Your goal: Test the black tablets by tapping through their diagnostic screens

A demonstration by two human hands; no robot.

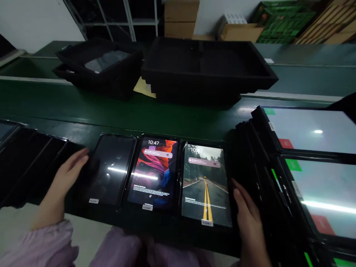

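Observation:
Three tablets lie side by side, screens up, on the green work surface. The left tablet [111, 170] has a dark screen. A colourful lock screen reading 10:47 shows on the middle tablet [155, 167], and a forest road on the right tablet [205, 185]. Each carries a small white label at its lower edge. My left hand [69, 170] is just left of the dark tablet, fingers stretched out and holding nothing. Beside the road-picture tablet's right edge is my right hand [246, 207], fingers extended along it; whether they touch it is hard to tell.
Stacked tablets with white screens [314, 129] and red and green patches rise at the right. More dark devices [30, 159] lie at the left. Black foam trays [208, 66] stand across the back, one holding a clear bag [107, 60]. Behind are cartons [182, 16] and green crates [283, 18].

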